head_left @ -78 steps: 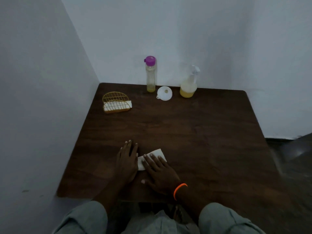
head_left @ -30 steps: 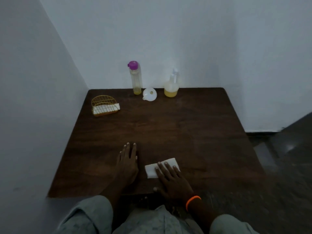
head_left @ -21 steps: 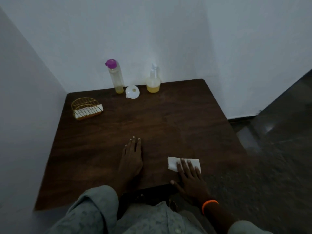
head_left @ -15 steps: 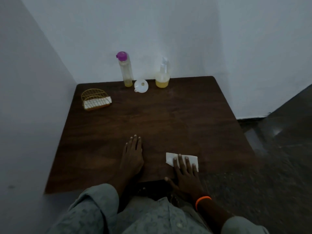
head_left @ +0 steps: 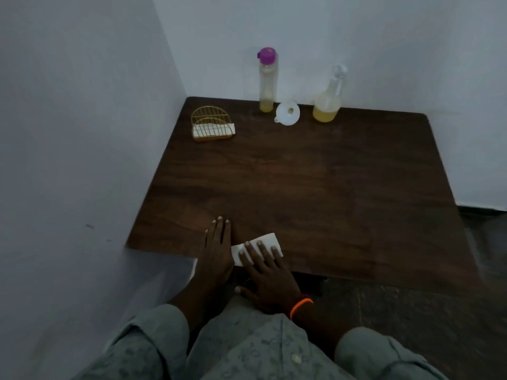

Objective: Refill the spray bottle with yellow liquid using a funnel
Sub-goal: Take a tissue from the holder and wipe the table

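Observation:
A clear spray bottle (head_left: 327, 101) with yellow liquid in its lower part stands at the table's far edge. To its left lies a white funnel (head_left: 288, 113). Further left stands a tall clear bottle (head_left: 267, 80) with a purple cap and a little yellow liquid at the bottom. My left hand (head_left: 217, 249) rests flat on the dark wooden table (head_left: 315, 187) near its front edge. My right hand (head_left: 267, 272), with an orange wristband, presses straight fingers on a folded white tissue (head_left: 267, 239) just right of the left hand.
A gold wire napkin holder (head_left: 211, 127) with white tissues stands at the far left of the table. White walls close in the table on the left and at the back. Dark floor shows to the right and in front.
My right hand slid the tissue right along the front edge, then back left beside my left hand. The left hand stayed flat. The camera view swung about.

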Demonstrator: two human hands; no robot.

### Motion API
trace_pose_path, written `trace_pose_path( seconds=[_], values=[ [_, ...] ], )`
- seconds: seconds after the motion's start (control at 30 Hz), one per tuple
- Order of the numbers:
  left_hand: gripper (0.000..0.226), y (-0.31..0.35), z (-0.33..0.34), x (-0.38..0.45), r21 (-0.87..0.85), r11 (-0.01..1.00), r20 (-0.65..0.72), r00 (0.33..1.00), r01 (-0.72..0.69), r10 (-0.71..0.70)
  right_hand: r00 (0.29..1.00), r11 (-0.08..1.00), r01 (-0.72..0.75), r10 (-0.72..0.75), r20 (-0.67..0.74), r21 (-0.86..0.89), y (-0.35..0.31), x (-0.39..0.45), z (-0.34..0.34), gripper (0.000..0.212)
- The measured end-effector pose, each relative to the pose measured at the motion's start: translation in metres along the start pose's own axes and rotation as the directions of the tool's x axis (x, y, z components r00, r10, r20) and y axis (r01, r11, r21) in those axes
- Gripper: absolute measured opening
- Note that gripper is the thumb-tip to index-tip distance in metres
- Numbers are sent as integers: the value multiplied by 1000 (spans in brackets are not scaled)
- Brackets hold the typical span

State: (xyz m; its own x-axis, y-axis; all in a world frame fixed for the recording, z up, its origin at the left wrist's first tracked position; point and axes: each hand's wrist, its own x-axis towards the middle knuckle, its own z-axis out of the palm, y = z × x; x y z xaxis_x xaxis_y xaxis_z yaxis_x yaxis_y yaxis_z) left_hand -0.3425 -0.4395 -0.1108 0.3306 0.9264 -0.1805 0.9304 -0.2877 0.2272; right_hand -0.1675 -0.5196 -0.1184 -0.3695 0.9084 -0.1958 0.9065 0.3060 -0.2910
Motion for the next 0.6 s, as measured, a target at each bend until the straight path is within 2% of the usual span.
trace_pose_path(
  seconds=[0.13, 0.33, 0.47, 0.6],
  values=[
    [90, 22, 9, 4, 37, 995, 13, 995, -95, 95, 1000, 1000, -26, 26, 4, -6, 18, -21, -2, 82],
    [75, 89, 11, 26, 74, 956, 8, 959, -283, 284, 964, 964, -258, 261, -46, 66, 47, -70, -6, 80],
    [73, 136, 13, 33, 72, 881, 74, 883, -468, 463, 916, 913, -395, 400, -38, 100, 63, -107, -8, 78],
    [61, 158, 25, 26, 86, 772, 103, 777, -629, 621, 909, 903, -405, 415, -45, 143, 68, -117, -16, 73]
  ],
)
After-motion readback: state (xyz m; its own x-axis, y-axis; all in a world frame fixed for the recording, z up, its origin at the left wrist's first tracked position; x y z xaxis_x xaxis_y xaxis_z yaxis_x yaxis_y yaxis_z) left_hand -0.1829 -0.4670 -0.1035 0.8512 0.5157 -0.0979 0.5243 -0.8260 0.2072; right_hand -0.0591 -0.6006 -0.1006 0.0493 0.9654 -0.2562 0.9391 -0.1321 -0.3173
